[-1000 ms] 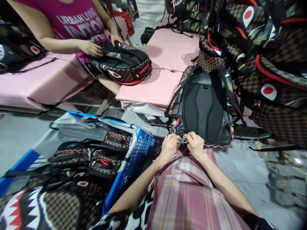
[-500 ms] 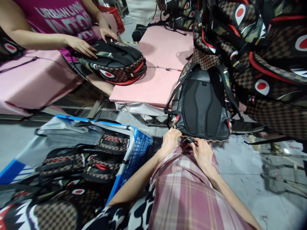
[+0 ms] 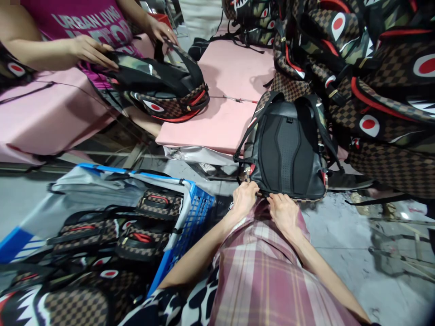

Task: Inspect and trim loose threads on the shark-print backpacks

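The black-backed backpack (image 3: 285,149) lies at the near edge of the pink table (image 3: 217,129), back panel up, its near end reaching out past the table edge toward the wearer. The left hand (image 3: 245,199) and right hand (image 3: 284,213) are both at its near edge, close together, fingers bent inward. The fingertips are partly hidden by the knuckles and the rim; whether they are closed on the rim or on something small between them cannot be told. The backpack's front face is turned down, out of sight.

The co-worker is cut off by the upper frame edge; that person's hands touch a second backpack (image 3: 170,86) to the far left, one at its strap. The pile of bags (image 3: 390,124) on the right overlaps itself and runs out of frame. Contents of the blue crate (image 3: 195,208) at near left are partly covered by one another. A metal frame (image 3: 409,258) at near right is dim and blurred.

Edges: a strip of pink surface separates the two backpacks. The crate stands near the left forearm; the pile sits close against the backpack's right side. Grey floor (image 3: 340,258) extends right of the plaid apron (image 3: 265,276).
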Demonstrator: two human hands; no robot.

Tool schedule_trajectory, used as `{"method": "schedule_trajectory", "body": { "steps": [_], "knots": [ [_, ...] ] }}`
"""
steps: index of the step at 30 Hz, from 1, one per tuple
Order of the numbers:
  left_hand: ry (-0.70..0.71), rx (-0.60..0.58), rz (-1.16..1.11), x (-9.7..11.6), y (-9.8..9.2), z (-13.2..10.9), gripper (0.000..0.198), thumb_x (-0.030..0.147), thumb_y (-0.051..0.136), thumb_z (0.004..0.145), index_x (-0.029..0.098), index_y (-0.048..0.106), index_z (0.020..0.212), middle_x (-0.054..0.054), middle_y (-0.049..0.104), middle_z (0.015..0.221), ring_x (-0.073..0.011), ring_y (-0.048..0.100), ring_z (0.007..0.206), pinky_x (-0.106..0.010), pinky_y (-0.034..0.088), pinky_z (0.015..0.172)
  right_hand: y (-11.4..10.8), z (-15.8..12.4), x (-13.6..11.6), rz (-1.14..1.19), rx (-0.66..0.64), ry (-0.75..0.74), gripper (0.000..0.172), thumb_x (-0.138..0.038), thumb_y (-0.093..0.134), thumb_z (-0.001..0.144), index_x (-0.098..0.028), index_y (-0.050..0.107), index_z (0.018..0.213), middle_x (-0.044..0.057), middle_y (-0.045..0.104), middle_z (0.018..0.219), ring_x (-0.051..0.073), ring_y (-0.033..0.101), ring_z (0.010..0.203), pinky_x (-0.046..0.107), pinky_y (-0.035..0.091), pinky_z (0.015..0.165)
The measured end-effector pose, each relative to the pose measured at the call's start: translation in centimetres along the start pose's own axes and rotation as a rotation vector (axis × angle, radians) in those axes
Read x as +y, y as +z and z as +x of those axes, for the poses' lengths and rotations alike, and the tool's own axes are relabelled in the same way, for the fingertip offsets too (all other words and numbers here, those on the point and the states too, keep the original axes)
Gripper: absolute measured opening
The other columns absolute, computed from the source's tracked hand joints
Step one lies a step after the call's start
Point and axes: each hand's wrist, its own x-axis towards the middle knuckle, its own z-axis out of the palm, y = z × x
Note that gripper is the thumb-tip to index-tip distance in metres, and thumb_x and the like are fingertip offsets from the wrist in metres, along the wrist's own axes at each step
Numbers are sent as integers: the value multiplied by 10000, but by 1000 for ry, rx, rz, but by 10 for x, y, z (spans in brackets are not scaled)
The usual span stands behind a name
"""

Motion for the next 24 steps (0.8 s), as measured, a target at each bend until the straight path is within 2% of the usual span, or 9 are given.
{"method": "schedule_trajectory", "body": {
  "steps": [11, 18, 21, 24],
  "knots": [
    [-24, -11, 80, 4, 1, 3, 225, 274, 399, 888, 213, 613, 860, -42, 602, 785, -163, 555, 704, -250, 287, 561, -18, 13, -7, -45, -187, 71, 176, -276, 487, 872, -206, 639, 817, 36, 673, 802, 174, 587, 764, 274, 308, 570],
    [-31, 2, 12, 8, 3, 1, 232, 264, 400, 882, 210, 626, 869, -49, 616, 789, -174, 570, 734, -249, 355, 615, -20, 18, -6, 24, -260, 146, 166, -248, 483, 856, -212, 639, 811, 36, 689, 824, 182, 620, 766, 267, 325, 556],
    [26, -8, -149, -19, -8, -6, 253, 260, 396, 879, 212, 644, 861, -40, 646, 861, -163, 586, 828, -243, 404, 719, -17, 13, 8, 169, -244, 175, 156, -272, 503, 844, -222, 639, 900, 27, 698, 861, 184, 630, 799, 260, 366, 606],
    [-15, -121, -133, -68, -25, -17, 278, 339, 449, 852, 199, 668, 754, -50, 662, 779, -188, 610, 828, -272, 431, 757, -14, 6, 25, 374, -294, 188, 203, -322, 522, 826, -232, 626, 975, 13, 704, 862, 177, 635, 768, 259, 397, 639]
  ]
}}
